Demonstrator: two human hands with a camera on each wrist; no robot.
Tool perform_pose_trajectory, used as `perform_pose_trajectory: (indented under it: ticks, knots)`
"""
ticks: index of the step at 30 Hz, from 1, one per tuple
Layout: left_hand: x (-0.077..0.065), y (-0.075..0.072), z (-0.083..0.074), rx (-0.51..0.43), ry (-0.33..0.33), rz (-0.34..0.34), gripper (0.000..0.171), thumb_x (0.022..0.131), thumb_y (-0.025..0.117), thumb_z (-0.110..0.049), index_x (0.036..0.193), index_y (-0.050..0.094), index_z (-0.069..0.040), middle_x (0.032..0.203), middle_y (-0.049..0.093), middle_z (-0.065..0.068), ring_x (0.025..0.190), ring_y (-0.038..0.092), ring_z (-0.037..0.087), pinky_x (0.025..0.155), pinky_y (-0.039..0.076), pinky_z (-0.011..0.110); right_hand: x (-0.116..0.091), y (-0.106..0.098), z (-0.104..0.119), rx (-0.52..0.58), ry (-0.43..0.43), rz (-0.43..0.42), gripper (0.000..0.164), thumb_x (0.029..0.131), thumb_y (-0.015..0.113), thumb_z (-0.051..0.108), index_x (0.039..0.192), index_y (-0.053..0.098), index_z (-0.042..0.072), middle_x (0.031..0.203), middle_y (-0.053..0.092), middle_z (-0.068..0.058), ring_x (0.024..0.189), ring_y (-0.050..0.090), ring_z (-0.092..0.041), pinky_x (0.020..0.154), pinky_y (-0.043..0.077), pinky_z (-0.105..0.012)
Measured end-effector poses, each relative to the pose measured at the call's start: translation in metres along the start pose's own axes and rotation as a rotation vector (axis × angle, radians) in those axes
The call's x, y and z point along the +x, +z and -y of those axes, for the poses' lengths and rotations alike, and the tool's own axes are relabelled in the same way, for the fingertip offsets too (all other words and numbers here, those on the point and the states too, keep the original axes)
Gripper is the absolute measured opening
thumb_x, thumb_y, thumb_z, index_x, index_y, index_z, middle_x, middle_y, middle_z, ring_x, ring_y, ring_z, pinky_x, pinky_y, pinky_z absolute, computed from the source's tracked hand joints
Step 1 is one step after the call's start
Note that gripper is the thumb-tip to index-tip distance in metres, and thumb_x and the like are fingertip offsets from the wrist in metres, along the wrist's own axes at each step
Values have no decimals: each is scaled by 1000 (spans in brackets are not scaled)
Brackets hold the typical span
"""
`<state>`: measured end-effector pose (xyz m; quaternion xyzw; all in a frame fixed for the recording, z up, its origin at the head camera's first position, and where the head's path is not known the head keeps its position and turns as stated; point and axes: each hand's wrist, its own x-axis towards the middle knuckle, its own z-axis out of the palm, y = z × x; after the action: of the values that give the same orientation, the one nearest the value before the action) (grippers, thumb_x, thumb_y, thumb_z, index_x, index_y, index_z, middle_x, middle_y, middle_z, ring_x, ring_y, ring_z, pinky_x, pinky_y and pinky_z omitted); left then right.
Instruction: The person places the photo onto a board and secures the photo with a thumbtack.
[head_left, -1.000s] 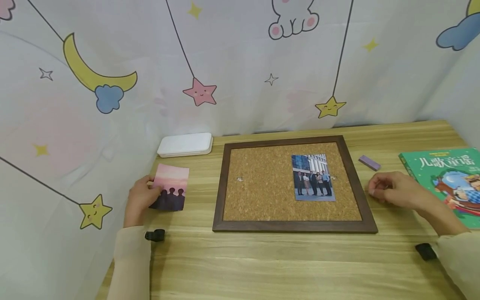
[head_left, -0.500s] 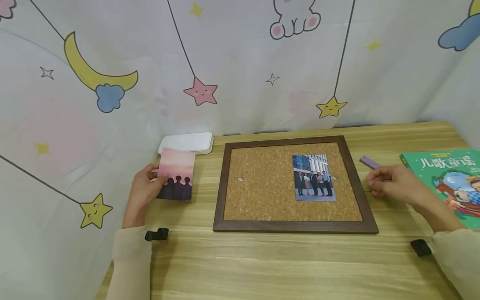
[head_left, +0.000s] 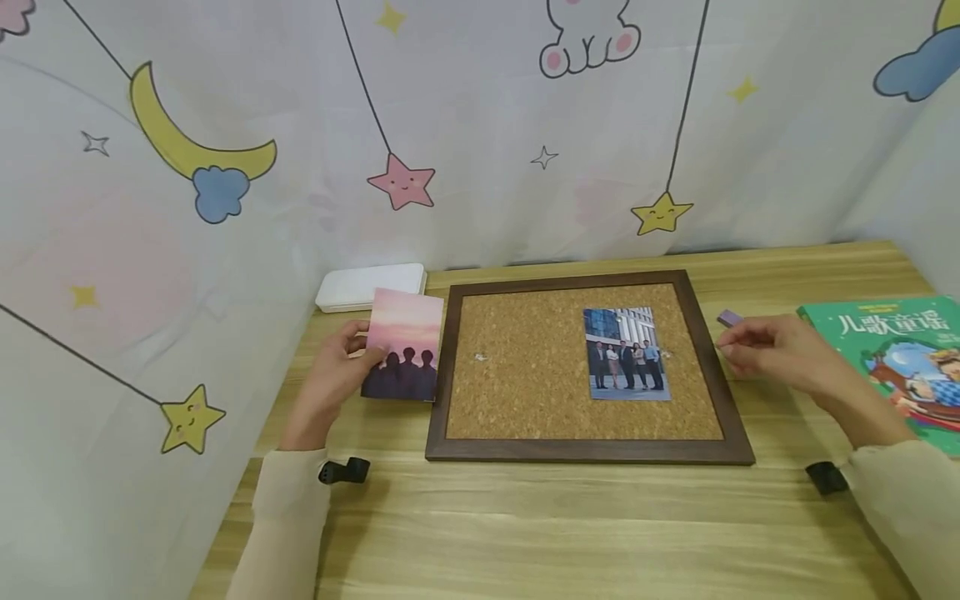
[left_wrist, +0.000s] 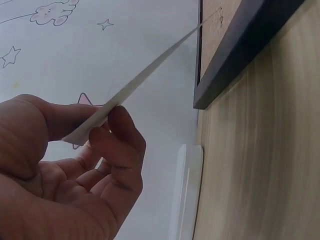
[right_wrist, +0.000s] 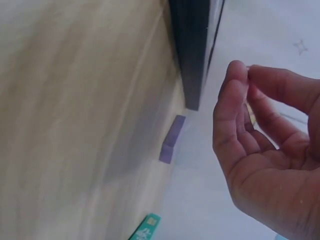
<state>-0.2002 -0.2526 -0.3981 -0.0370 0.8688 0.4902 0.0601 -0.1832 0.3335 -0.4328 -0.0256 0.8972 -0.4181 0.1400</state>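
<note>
Behind the cork board hangs a white cloth printed with a moon, stars and clouds, and beneath the board spreads the wood-grained surface. The board lies flat, edged by a dark brown frame. Well to its right is a green book, cut off by the edge of my view. My left hand, left of the board, pinches a pink sunset photo by its left edge; my right hand, just beside the board's right side, has thumb and forefinger brought narrowly together (whether something tiny sits between the tips, I cannot tell). At the board's back left corner is a white case, partly covered in my sight by the sunset photo, which I hold tilted, its right edge overlapping the frame. On the board's right half lies a group photo of five people. Right of the board is a small purple block. Smallest are two pale spots on the cork, one at each side.
</note>
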Motion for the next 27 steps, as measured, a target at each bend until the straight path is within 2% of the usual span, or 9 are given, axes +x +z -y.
perform_pose_trajectory:
  ticks: [7,14,18,24,27]
  knots:
    - [5,22,-9,-80,-3,61,35,107,62,-10,139,56,1,131,69,28,86,68,3,77,57,20,7,3,15,-18,-15,-2,34,110,62,26,130,69,-1,109,76,-7,88,70,-6,78,62,-27]
    - [10,44,-13,-149,-15,154,37,106,62,-6,141,52,1,128,70,26,84,70,6,72,60,22,12,10,24,-14,-14,10,34,110,62,28,131,68,2,112,76,-7,91,69,-5,79,61,-28]
    - [14,55,-17,-187,-22,183,37,105,63,-5,140,51,1,125,71,24,83,71,7,71,60,23,16,13,28,2,-21,11,34,110,63,28,130,68,1,106,76,-5,90,70,-10,78,60,-29]
    - [21,70,-23,-245,-31,238,35,105,63,-4,137,50,-2,111,71,12,77,71,8,67,59,26,21,18,32,20,-54,5,30,109,65,22,127,69,-1,98,76,-2,85,68,-10,76,58,-28]
    - [24,77,-25,-266,-23,261,33,105,62,-4,135,50,-2,109,71,10,76,71,9,67,60,26,23,21,34,10,-62,3,29,108,65,23,125,70,0,98,75,-3,85,67,-10,76,58,-28]
